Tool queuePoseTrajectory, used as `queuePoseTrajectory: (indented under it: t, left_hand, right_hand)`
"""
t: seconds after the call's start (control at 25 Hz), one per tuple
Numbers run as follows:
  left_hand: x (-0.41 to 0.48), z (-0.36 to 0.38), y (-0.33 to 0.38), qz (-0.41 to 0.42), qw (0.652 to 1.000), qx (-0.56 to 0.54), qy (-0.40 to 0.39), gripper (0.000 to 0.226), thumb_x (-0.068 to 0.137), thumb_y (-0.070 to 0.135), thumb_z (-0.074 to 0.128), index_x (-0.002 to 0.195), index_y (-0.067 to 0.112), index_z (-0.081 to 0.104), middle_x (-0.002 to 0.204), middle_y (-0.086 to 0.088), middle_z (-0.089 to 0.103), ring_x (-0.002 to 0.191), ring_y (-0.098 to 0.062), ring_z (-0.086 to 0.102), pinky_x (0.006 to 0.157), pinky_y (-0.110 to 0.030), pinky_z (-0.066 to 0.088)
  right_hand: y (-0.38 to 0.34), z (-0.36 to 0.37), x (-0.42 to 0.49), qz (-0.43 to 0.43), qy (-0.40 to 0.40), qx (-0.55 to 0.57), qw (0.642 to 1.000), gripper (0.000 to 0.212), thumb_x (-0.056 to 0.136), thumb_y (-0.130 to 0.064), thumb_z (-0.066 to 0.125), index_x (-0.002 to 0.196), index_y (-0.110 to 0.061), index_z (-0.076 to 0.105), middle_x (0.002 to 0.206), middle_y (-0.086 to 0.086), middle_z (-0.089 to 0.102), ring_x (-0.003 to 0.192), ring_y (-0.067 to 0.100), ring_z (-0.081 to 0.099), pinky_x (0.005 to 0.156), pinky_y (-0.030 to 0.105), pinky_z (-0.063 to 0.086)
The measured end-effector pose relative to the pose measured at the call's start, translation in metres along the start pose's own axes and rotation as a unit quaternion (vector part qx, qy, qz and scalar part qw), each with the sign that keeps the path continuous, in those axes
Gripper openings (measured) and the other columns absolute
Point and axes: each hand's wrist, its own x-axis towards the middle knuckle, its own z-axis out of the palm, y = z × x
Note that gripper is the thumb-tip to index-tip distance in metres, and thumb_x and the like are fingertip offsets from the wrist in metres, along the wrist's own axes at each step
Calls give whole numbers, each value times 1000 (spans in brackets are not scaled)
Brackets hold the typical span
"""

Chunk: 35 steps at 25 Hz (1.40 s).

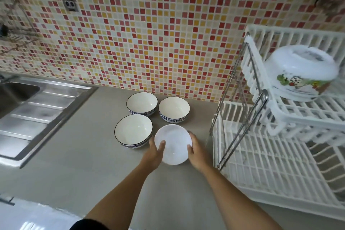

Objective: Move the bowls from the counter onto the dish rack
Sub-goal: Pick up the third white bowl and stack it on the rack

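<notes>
Four empty bowls sit on the table (78, 155) beside the dish rack (280, 155); both hands' fingers (162, 145) grip the plain white bowl (173, 144); one upside-down bowl (302, 74) is on the rack

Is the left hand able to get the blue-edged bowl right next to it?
Probably yes: the nearest blue-rimmed bowl sits open beside the left hand, nothing between them, but that hand is busy gripping the plain white bowl.

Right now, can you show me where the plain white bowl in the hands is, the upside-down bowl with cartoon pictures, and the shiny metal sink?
Plain white bowl (173, 145): head view, middle of its inside.
Upside-down cartoon bowl (300, 74): head view, its side wall.
Shiny metal sink (37, 106): head view, ribbed draining board.
</notes>
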Motion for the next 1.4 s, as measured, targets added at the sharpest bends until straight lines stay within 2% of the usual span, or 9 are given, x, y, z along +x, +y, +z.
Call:
queuePoseTrajectory:
  t: [0.24, 0.4, 0.52, 0.64, 0.76, 0.88, 1.12, 1.24, 1.4]
  left_hand:
    - [-48, -40, 38, 82, 984, -134, 84, 56, 95, 55, 24, 122, 8, 39, 119, -9, 51, 115, -28, 51, 92, -37, 42]
    - [-50, -66, 55, 53, 971, -227, 46, 66, 86, 72, 16, 129, 26, 37, 134, -6, 49, 121, -30, 50, 98, -40, 41]
    - [-63, -84, 78, 89, 954, -286, -10, 55, 91, 66, 20, 124, 32, 46, 130, -5, 52, 122, -27, 49, 101, -37, 38]
    - [-94, -101, 114, 182, 931, -307, -73, 64, 81, 69, 43, 124, 22, 48, 130, -12, 57, 121, -28, 55, 82, -27, 52]
    - [-120, -106, 160, 309, 899, -296, -93, 111, 49, 78, 68, 135, 16, 35, 134, -12, 55, 121, -26, 58, 91, -34, 54]
    - [-140, -98, 204, 384, 881, -259, -93, 121, 44, 81, 67, 139, 16, 31, 134, -15, 53, 119, -28, 58, 100, -45, 47]
    - [-168, -54, 280, 473, 869, -87, -112, 115, 43, 87, 59, 137, 30, 23, 120, 8, 48, 93, 11, 63, 66, 0, 49]
    - [-166, -19, 314, 472, 876, -35, -93, 97, 62, 57, 70, 142, 26, 24, 127, 2, 44, 102, -4, 57, 66, -5, 52]
    - [-155, 25, 343, 471, 876, 91, -47, 93, 67, 42, 80, 141, 21, 28, 126, 5, 46, 114, -16, 51, 94, -30, 49]
  right_hand:
    - [-48, -24, -38, -136, 77, 89, 984, 42, 97, -20, 48, 139, -22, 44, 138, -3, 53, 126, 16, 51, 101, 22, 39]
    - [-65, -35, -51, -172, 54, 150, 972, 47, 95, -31, 50, 141, -28, 40, 140, -19, 42, 129, 5, 47, 106, 28, 42]
    - [-101, -56, -70, -215, 66, 173, 959, 46, 95, -35, 44, 140, -29, 39, 142, -29, 31, 131, -17, 26, 109, 12, 27]
    - [-143, -99, -107, -224, 123, 180, 950, 57, 90, -40, 53, 142, -30, 33, 145, -12, 28, 130, -12, 26, 98, -6, 20]
    - [-173, -154, -132, -244, 133, 197, 940, 82, 80, -48, 62, 148, -30, 19, 144, -14, 31, 130, -5, 35, 106, 12, 33]
    - [-183, -211, -150, -250, 95, 210, 941, 101, 68, -59, 65, 149, -37, 8, 146, -17, 33, 135, 3, 37, 113, 35, 34]
    - [-143, -311, -147, -232, 104, 156, 955, 112, 59, -52, 75, 150, -33, 11, 143, -16, 36, 133, 6, 39, 114, 37, 34]
    - [-112, -348, -136, -223, 109, 119, 961, 113, 59, -49, 79, 149, -33, 13, 148, -10, 35, 134, 6, 39, 113, 36, 35]
    - [-70, -391, -118, -180, 117, 26, 976, 116, 64, -39, 83, 151, -28, 8, 156, -7, 23, 139, 9, 26, 111, 31, 24]
